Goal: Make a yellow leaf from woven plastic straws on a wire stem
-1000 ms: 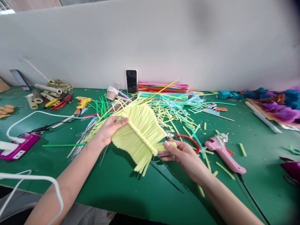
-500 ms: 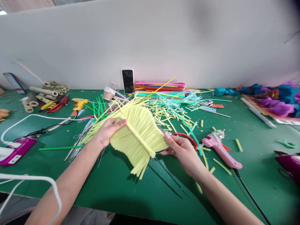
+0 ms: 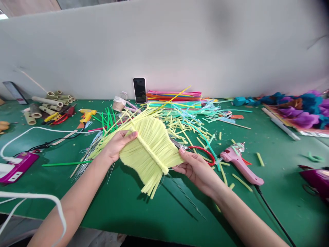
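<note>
Head view: my left hand and right hand pinch the yellow straw fan flat mid-tabletop; next I judge trimming its fringe.

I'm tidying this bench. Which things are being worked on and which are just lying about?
In hand: yellow straw fan, held by left hand and right hand.

Lying about: pink glue gun, red scissors, phone, yellow glue gun, bamboo tubes.
</note>
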Demonstrator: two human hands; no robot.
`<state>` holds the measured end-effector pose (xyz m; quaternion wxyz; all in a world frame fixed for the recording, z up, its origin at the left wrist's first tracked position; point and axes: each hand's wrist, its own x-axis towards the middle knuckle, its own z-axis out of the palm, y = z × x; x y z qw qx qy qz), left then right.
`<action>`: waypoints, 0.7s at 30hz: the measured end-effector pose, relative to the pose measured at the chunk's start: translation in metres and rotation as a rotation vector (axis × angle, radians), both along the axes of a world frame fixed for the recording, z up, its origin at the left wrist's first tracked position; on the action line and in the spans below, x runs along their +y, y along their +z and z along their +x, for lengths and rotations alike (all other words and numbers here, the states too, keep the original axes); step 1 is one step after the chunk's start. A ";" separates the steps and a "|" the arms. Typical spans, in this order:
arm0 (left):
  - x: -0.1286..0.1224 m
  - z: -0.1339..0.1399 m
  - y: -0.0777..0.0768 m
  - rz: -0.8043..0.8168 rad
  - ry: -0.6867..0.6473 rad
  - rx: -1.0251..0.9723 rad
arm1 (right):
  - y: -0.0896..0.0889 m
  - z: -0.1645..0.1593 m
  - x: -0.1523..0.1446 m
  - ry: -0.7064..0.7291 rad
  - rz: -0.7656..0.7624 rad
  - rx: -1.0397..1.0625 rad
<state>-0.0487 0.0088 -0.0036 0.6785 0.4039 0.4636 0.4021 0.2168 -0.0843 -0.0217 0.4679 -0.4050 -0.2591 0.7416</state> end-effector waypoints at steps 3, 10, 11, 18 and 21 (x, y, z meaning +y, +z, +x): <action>0.000 0.001 0.001 -0.010 -0.006 0.006 | -0.001 0.001 0.000 0.038 0.016 0.017; -0.001 0.004 -0.002 -0.034 -0.025 -0.028 | -0.001 0.004 0.000 0.076 -0.116 0.212; -0.001 0.005 -0.002 -0.038 -0.034 -0.041 | -0.002 0.004 0.000 0.076 -0.134 0.227; 0.002 0.003 -0.007 -0.057 -0.028 -0.028 | -0.003 0.001 -0.001 0.059 -0.093 0.130; 0.004 0.002 -0.011 -0.065 -0.011 -0.007 | 0.003 -0.002 -0.004 0.038 0.018 0.020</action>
